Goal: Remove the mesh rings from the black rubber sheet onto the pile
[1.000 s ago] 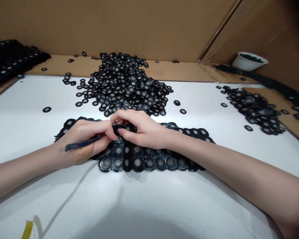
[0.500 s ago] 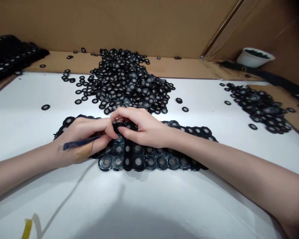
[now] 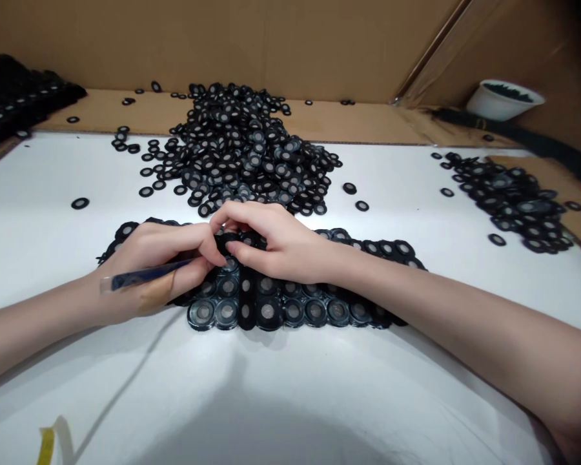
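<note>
A black sheet of joined round rubber pieces (image 3: pixel 314 312) with pale grey centres lies on the white table under both hands. My left hand (image 3: pixel 162 248) rests over its left part, closed round a slim pen-like tool (image 3: pixel 142 278) with a dark blue body and a clear end. The tool's tip is hidden by the fingers. My right hand (image 3: pixel 285 245) arches over the sheet's middle, its thumb and fingertips closed in at the black pieces beside the left fingertips. What those fingers pinch, if anything, is hidden.
Behind the hands rises a big heap of loose black discs (image 3: pixel 252 152). A smaller pile (image 3: pixel 518 210) lies at the right. Black sheets (image 3: pixel 24 100) are stacked at the far left. A white bowl (image 3: pixel 484 106) stands at the back right, a yellow strip (image 3: pixel 45 445) at the near left.
The whole view has shifted slightly. Both hands hold nearly the same pose over the sheet, and the tool is still in the left hand.
</note>
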Tool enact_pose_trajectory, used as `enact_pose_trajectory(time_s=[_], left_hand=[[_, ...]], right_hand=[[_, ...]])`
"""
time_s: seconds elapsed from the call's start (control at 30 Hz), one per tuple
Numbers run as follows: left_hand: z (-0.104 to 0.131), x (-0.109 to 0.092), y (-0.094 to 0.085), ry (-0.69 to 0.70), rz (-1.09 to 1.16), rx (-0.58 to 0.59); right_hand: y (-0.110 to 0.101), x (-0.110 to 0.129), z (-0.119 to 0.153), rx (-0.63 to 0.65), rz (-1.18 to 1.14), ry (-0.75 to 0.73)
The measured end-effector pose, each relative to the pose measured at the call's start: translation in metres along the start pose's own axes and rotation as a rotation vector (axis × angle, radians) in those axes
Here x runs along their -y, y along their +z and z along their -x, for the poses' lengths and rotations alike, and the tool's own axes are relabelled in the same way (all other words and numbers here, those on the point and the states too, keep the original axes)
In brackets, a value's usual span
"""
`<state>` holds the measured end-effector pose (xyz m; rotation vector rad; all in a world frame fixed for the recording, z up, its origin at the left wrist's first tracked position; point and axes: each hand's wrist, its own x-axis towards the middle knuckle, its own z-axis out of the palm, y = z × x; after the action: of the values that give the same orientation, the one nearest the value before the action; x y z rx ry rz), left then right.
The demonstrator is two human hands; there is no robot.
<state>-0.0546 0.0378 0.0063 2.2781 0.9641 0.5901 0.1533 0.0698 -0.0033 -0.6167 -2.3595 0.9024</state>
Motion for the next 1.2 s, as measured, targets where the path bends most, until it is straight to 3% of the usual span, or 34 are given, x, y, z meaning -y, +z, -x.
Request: enact_pose_trajectory(time_s=[1.2], left_hand=[[0.0004, -0.0049, -0.0011, -0.029, -0.011, 0.007]], right_hand=[[-0.001, 0.0018, 0.0008, 0.008, 0.061, 0.036]])
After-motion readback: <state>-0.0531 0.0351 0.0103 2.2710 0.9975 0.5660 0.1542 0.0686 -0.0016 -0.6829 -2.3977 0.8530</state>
